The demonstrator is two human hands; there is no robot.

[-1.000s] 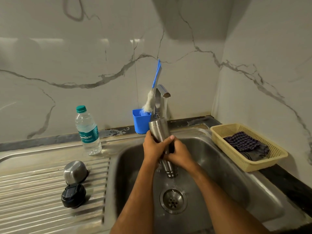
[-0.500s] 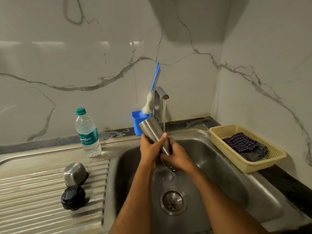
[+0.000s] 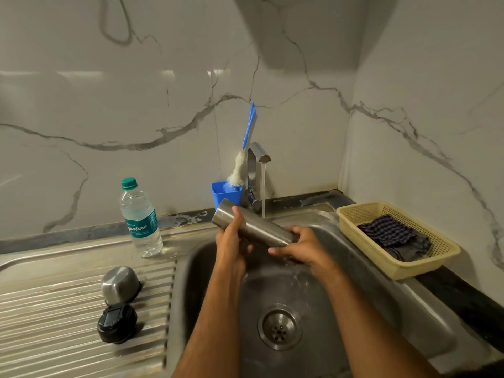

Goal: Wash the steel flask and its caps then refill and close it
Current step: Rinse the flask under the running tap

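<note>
Over the sink (image 3: 409,304), I hold the steel flask (image 3: 252,226) nearly sideways under the running tap (image 3: 257,159), my left hand (image 3: 231,241) wrapped round its base end, my right hand (image 3: 302,248) curled round its lower end. The steel cap (image 3: 118,285) and black cap (image 3: 117,326) sit on the drainboard (image 3: 54,309).
</note>
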